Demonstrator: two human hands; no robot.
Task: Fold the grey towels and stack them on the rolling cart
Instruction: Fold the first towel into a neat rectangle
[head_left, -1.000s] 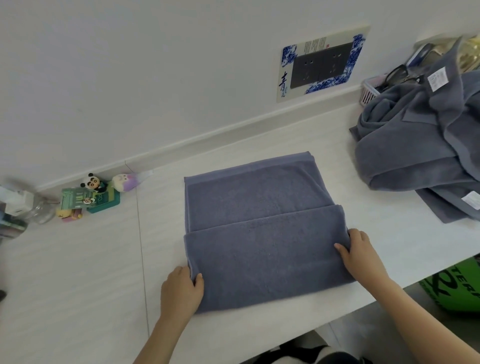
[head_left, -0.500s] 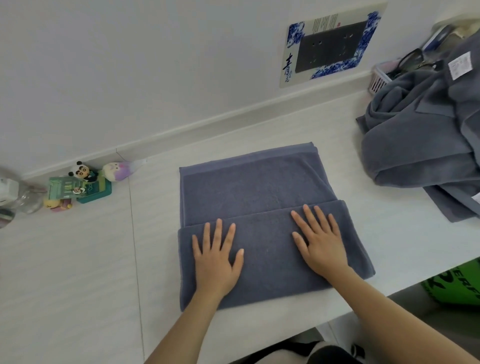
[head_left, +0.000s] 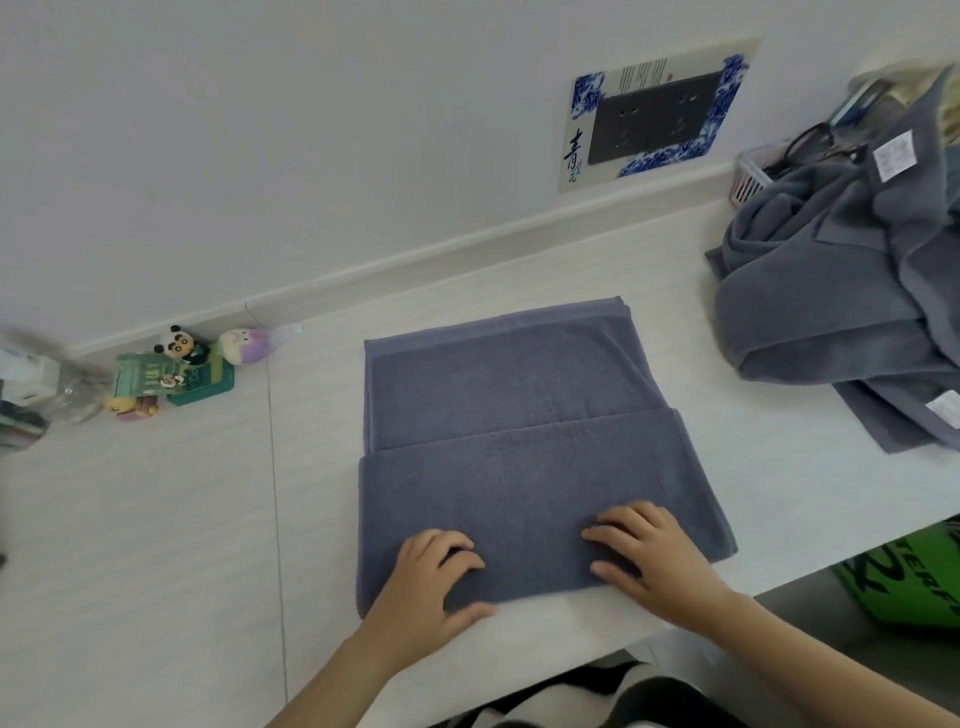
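A grey towel (head_left: 519, 395) lies flat on the white table (head_left: 156, 519), its near part folded up over the far part. My left hand (head_left: 426, 587) sits at the towel's near edge, left of the middle, fingers curled on top and thumb at the hem. At the same edge, further right, my right hand (head_left: 649, 556) grips the cloth the same way. A crumpled pile of grey towels (head_left: 841, 291) lies at the table's right end. No rolling cart is in view.
Small toy figures and a green card (head_left: 176, 364) stand by the wall at the left, beside a clear bottle (head_left: 67, 395). A pink basket (head_left: 748, 171) sits behind the pile. A green bag (head_left: 914, 582) is below the table's right edge.
Both hands slid back from lying flat on the folded layer to its near edge, and their fingers curled onto the hem. The towel has not moved.
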